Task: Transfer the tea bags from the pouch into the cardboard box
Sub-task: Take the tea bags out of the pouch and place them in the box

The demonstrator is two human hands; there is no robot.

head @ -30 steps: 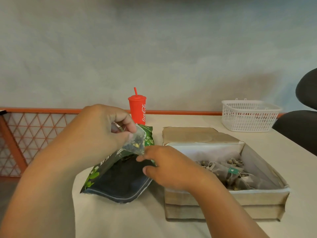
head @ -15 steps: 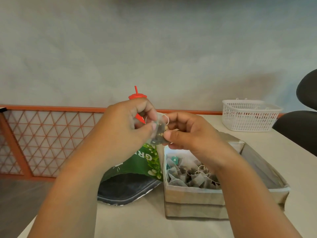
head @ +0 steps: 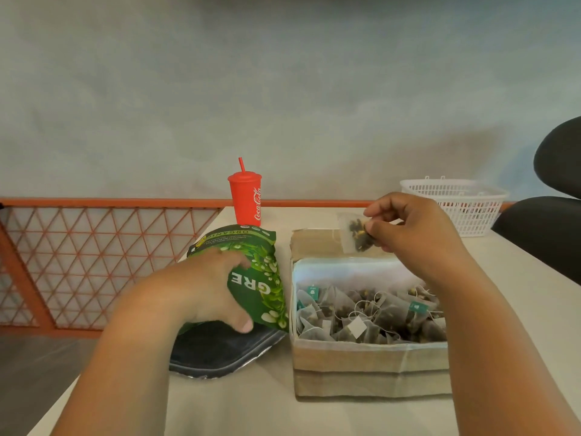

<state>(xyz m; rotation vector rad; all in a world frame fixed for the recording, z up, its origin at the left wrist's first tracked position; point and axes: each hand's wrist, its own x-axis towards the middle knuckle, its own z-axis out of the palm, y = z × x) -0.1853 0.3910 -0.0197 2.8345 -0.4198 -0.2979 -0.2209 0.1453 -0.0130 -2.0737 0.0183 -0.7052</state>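
Evidently well along: one tea bag was in transit and many were already boxed.
With the hands apart, the right hand (head: 418, 234) pinched a tea bag (head: 353, 236) above the far flap of the cardboard box (head: 371, 363), not yet dropped in. A pile of tea bags (head: 371, 313) already lay inside. The left hand (head: 204, 287) gripped the green pouch (head: 261, 278), lying just beside the box on the worktop (head: 251, 410). The pouch's inside was hidden, so the number left couldn't be told.

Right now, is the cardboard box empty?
No: many tea bags lie inside the cardboard box, while the right hand pinches another tea bag above it.
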